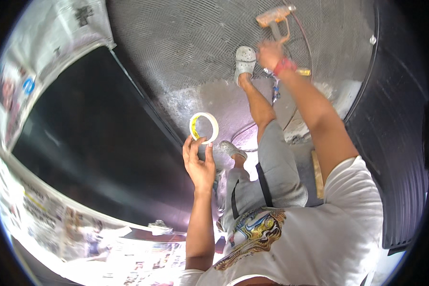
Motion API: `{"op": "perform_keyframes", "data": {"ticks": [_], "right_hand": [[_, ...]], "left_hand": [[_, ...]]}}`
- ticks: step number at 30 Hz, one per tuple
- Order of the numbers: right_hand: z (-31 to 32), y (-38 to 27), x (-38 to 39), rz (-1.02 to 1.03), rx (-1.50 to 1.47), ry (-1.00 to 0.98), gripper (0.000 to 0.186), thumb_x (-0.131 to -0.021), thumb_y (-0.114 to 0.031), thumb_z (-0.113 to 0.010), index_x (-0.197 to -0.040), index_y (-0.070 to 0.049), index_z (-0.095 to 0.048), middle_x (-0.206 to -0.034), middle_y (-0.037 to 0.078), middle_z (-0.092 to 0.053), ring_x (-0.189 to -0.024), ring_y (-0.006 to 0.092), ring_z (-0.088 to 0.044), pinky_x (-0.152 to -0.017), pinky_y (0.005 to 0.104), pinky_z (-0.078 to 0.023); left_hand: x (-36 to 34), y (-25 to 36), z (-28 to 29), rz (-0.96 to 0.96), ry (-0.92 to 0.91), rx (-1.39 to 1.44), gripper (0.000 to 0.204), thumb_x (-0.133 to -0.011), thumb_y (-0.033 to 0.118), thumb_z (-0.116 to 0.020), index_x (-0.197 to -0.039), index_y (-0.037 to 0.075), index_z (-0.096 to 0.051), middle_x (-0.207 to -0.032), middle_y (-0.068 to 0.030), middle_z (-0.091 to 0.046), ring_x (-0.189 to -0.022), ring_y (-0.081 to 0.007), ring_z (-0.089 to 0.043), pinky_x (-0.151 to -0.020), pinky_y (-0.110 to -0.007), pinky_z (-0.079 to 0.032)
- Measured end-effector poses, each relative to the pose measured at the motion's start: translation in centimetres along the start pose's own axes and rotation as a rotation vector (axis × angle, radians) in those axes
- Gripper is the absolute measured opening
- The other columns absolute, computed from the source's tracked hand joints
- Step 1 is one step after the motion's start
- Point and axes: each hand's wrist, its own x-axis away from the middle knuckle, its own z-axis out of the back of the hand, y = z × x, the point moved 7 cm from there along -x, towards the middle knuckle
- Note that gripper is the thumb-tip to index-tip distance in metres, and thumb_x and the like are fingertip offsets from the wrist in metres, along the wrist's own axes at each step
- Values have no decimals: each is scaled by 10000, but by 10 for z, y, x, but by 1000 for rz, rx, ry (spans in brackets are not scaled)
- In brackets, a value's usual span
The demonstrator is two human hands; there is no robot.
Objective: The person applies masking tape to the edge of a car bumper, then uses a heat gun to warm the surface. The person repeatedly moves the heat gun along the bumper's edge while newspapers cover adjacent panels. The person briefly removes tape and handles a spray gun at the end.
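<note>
A thin roll of masking tape (214,128), whitish with a yellow inner core, is pinched at its lower edge between the thumb and fingers of my left hand (200,164). It is held up beside a glossy black panel (105,143). Farther off, my right hand (270,55), with a red band at the wrist, reaches out over the floor and is smeared by motion. Just beyond it is an orange, gun-shaped tool (268,17) with a grey handle and an orange loop. The handle meets the blurred fingers; whether they grip it I cannot tell.
Newspaper sheets (47,219) and pale covering (81,24) border the black panel. A hose (306,35) runs over the grey floor (186,43), near a small metal fitting (276,90) and a yellow item (303,72). A dark ribbed panel (405,157) stands at the right.
</note>
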Motion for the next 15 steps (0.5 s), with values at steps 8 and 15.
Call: {"op": "perform_keyframes", "data": {"ticks": [8, 15], "right_hand": [[129, -231, 260, 313, -1600, -481, 435, -1095, -359, -534, -1373, -30, -597, -1209, 122, -719, -1106, 182, -683, -993, 338, -529], [186, -354, 463, 644, -1148, -353, 243, -1058, -227, -607, -1146, -12, -677, -901, -4, -673, -892, 82, -632, -845, 272, -500]], "left_hand": [[97, -1, 88, -213, 285, 65, 264, -827, 78, -804, -1079, 148, -772, -1353, -130, -619, -1180, -327, -625, -1033, -463, -481], [244, -87, 153, -158, 376, 729, 577, -975, 151, -680, -1502, 47, -468, -1462, -172, -594, -1248, -306, -626, -1063, -427, -488]]}}
